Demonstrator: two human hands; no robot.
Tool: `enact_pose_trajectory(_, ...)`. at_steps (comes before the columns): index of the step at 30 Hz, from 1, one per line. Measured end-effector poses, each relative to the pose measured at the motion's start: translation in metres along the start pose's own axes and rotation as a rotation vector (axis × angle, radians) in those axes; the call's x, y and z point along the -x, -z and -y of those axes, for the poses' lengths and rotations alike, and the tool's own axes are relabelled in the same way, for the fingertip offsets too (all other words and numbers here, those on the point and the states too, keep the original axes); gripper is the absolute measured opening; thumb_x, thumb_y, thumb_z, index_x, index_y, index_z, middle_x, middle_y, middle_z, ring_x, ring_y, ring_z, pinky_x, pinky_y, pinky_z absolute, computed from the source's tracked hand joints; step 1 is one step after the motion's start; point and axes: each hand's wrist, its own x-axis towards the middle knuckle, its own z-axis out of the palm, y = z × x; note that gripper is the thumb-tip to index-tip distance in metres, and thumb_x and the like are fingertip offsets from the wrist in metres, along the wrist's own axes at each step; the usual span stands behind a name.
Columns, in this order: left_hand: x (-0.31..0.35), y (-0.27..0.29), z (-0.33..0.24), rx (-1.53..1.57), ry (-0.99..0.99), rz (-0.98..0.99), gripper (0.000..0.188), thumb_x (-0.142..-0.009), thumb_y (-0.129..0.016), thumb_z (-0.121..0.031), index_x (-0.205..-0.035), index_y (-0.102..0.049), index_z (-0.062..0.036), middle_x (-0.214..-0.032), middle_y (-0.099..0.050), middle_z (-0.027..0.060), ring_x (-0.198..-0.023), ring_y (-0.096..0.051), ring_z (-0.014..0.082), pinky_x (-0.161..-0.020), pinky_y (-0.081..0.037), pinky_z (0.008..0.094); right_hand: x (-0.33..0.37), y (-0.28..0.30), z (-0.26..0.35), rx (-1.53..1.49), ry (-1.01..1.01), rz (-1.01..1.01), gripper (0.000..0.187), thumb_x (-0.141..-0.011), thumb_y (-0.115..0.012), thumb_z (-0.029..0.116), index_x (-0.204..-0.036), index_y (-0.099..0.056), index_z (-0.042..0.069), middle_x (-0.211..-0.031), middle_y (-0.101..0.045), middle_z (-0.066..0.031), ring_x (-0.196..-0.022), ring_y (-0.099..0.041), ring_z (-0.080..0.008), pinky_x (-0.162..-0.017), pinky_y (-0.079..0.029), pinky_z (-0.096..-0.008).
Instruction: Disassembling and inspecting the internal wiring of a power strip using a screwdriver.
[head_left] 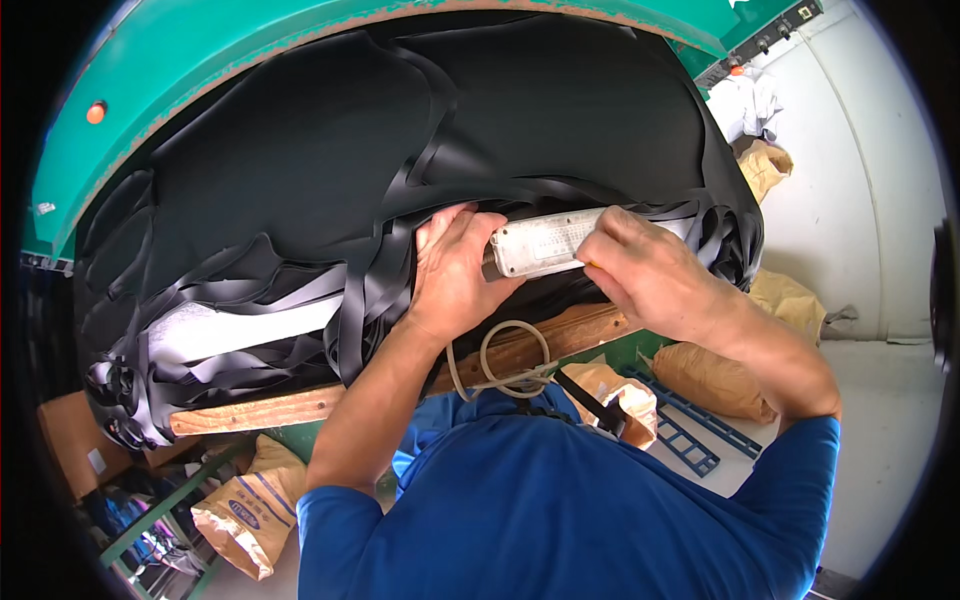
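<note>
A flat, off-white oblong casing (543,243) is held in front of me, with small screws at its corners and a printed patch on its upward face. My left hand (456,262) curves around its left end, thumb below and fingers above. At the right end, the bent fingers of my right hand (640,262) grip it. A small orange spot shows at those fingertips; what it is I cannot make out. Black sheet material (300,150) in heaped strips lies behind and under both hands. A beige cord (515,325) hangs in loops below the casing; whether they join is hidden.
A wooden beam (255,410) runs along the near side of the black material. Green machine housing (300,25) arches over the back. Brown paper sacks (250,505) stand at lower left and right. Blue slotted rails (690,420) lie on the right, near a pale wall (840,180).
</note>
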Motion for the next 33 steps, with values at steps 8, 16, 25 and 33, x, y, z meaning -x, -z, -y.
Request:
enact_pose_trajectory(8, 0.001, -0.001, 0.001, -0.003, -0.005, 0.003, 0.065, -0.061, -0.094, -0.018, -0.118, -0.063, -0.0106, -0.116, -0.068, 0.0117, -0.125, -0.056, 0.0362, -0.105, -0.039, 0.0475, 0.002, 0.002, 0.01, 0.069, -0.326, 0.108, 0.034, -0.089, -0.075, 0.013, -0.112, -0.058, -0.005, -0.101, -0.064, -0.028, -0.083, -0.069, -0.0427, -0.071, -0.055, -0.0479)
enact_pose_trajectory(16, 0.0, 0.0, -0.001, 0.003, 0.017, 0.046, 0.063, -0.064, -0.092, -0.017, -0.12, -0.063, -0.0098, -0.121, -0.067, 0.0149, -0.129, -0.052, 0.0354, -0.105, -0.038, 0.0477, -0.001, 0.001, 0.012, 0.053, -0.105, -0.101, 0.03, -0.087, -0.071, 0.003, -0.112, -0.055, -0.003, -0.1, -0.063, -0.0232, -0.085, -0.067, -0.0415, -0.075, -0.055, -0.0481)
enact_pose_trajectory(25, 0.0, 0.002, -0.001, 0.002, 0.017, 0.056, 0.063, -0.065, -0.092, -0.019, -0.121, -0.063, -0.0093, -0.121, -0.067, 0.0155, -0.131, -0.052, 0.0356, -0.106, -0.038, 0.0478, -0.005, -0.004, 0.0, 0.025, 0.099, -0.168, 0.031, -0.087, -0.074, 0.008, -0.108, -0.053, -0.003, -0.096, -0.064, -0.0234, -0.083, -0.068, -0.0403, -0.07, -0.056, -0.0468)
enact_pose_trajectory(33, -0.002, 0.002, -0.004, 0.007, 0.016, 0.023, 0.064, -0.064, -0.093, -0.019, -0.12, -0.063, -0.0094, -0.121, -0.067, 0.0163, -0.129, -0.053, 0.0364, -0.106, -0.038, 0.0483, 0.007, -0.005, 0.003, 0.019, -0.122, 0.046, 0.032, -0.081, -0.073, -0.004, -0.11, -0.059, 0.001, -0.108, -0.061, -0.0189, -0.093, -0.065, -0.0378, -0.076, -0.056, -0.0425)
